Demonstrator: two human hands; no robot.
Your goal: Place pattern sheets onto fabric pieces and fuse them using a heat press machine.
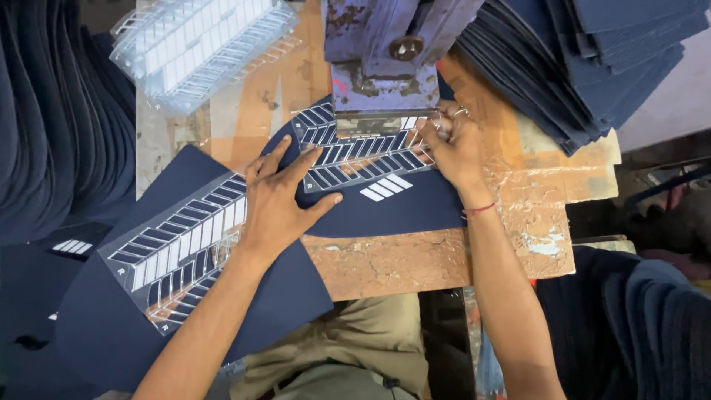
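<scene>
Fingers of left hand (pixel 278 204) spread flat, pressing navy fabric piece (pixel 385 211) on counter (pixel 385 259); right hand (pixel 452 148) fingers curled, pinching clear stencil sheet (pixel 363 152) edge under blue press (pixel 385 67).

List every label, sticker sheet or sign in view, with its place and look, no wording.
Clear transfer sheet: under the press head, between left hand and right hand; slanted white bars.
Second sheet: lower left on navy fabric; same bars.
Sheet stack: top left, clear with white bars.
Applied mark: white slanted bars on fabric.
</scene>
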